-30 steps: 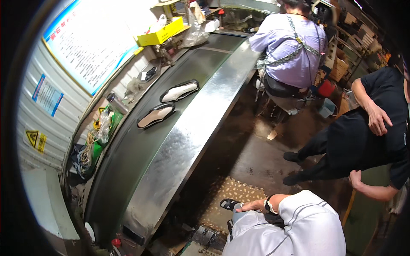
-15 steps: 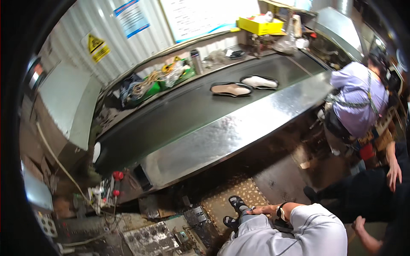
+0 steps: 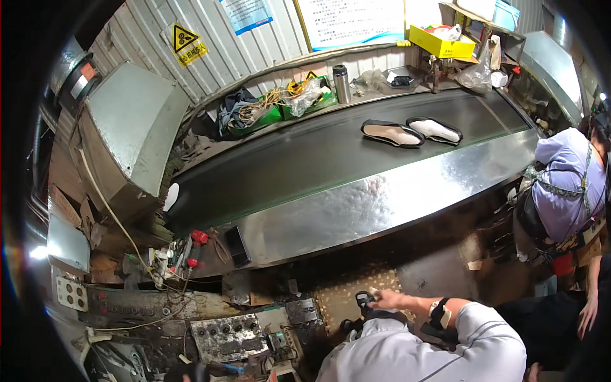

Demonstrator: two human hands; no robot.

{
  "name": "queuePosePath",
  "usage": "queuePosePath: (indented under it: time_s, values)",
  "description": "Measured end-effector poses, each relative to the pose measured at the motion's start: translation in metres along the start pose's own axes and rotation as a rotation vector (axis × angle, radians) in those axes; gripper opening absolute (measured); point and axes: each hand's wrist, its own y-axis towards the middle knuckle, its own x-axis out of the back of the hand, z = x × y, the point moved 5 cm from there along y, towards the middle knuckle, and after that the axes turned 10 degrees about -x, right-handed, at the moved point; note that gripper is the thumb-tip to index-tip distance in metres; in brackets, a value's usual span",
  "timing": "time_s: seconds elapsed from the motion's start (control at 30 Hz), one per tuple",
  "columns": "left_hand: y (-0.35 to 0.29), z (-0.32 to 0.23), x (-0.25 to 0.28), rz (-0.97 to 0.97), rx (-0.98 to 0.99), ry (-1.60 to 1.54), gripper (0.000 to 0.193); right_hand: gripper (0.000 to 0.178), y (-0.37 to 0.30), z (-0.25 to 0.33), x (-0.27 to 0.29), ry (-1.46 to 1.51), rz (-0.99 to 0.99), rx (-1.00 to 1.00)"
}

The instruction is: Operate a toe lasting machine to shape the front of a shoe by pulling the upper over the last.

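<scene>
Head: sandal (image 3: pixel 364 297) beside right grip (image 3: pixel 387 299); shoes (image 3: pixel 409 134) well apart

Shoes (image 3: pixel 391 134): black-edged, one beige inside, the other white. Belt (image 3: pixel 286 172): dark grey-green. Table (image 3: pixel 318 223): silver. Box (image 3: pixel 439 43): yellow. Sign (image 3: pixel 184 39): black on yellow. Flask (image 3: pixel 342 88): silver, black-topped. Bins (image 3: pixel 328 97): green. Wall (image 3: pixel 147 22): pale grey, striped by ribs. Mat (image 3: pixel 349 290): tan, cream-spotted. Sandal (image 3: pixel 365 298): black. Shirt (image 3: pixel 407 356): white, grey-piped. Co-worker's top (image 3: pixel 551 205): lilac.
</scene>
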Motion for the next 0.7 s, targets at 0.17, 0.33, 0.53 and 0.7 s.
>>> queuePosePath:
  time_s: [0.17, 0.33, 0.53, 0.7]
  values:
    - [0.044, 0.075, -0.009, 0.296, 0.344, -0.398, 0.048, 0.054, -0.016, 0.17, 0.052, 0.445, 0.109, 0.452]
    - [0.021, 0.114, -0.11, 0.597, 0.503, -0.359, 0.051, 0.065, -0.009, 0.225, 0.074, 1.116, 0.416, 0.366]
    - [0.023, 0.187, -0.165, 0.635, 1.036, -0.529, 0.053, 0.05, -0.049, 0.247, 0.151, 0.939, 0.349, 0.419]
    - [0.037, 0.147, -0.183, 0.775, 0.401, 0.04, 0.057, 0.048, -0.042, 0.315, 0.287, 0.494, -0.405, 0.587]
